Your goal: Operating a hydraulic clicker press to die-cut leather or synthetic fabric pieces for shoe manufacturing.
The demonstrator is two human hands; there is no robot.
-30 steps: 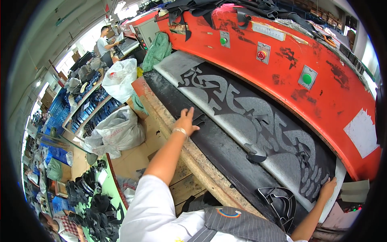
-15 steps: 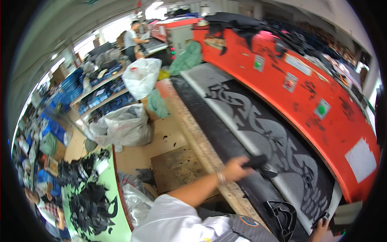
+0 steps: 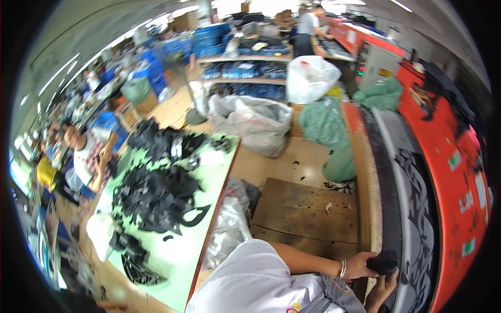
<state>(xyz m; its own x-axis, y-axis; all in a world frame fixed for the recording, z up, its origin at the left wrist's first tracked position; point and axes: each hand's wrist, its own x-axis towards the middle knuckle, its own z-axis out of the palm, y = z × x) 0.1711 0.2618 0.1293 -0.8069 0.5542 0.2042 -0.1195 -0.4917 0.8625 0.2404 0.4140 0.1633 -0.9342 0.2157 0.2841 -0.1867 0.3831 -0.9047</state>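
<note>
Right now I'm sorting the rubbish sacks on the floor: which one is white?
The white sack standing farthest back by the shelves; the crumpled one is grey-clear, and the two beside the bench are green.

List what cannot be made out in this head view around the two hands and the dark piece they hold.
- Dark cut piece: its shape is unclear, covered by the left hand and blurred.
- Right hand: only partly seen, tucked under the piece and near the lower rim; its grip is unclear.
- Patterned sheet on the red machine: its far end bends into the fisheye rim.
- Black pieces on the green table: too small to tell apart.
</note>
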